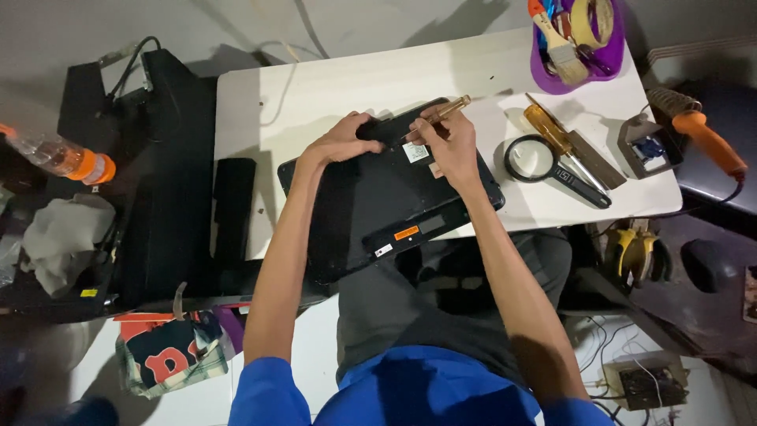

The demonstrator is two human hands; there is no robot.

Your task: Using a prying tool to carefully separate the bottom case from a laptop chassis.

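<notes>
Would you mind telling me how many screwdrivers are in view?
2. One screwdriver is in the right hand, its tip on the black laptop. The other, amber-handled, lies on the white table beside the magnifying glass. The purple tray may hide more.

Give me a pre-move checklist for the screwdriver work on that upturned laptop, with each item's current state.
1. Left hand braces the black laptop: ok.
2. Right hand grips the amber-handled screwdriver: ok.
3. Screwdriver tip seated in a screw: cannot tell, hidden by fingers.
4. Laptop fully supported by the white table: not ok, near corner overhangs the edge.
5. Magnifying glass lies close by: ok.
</notes>
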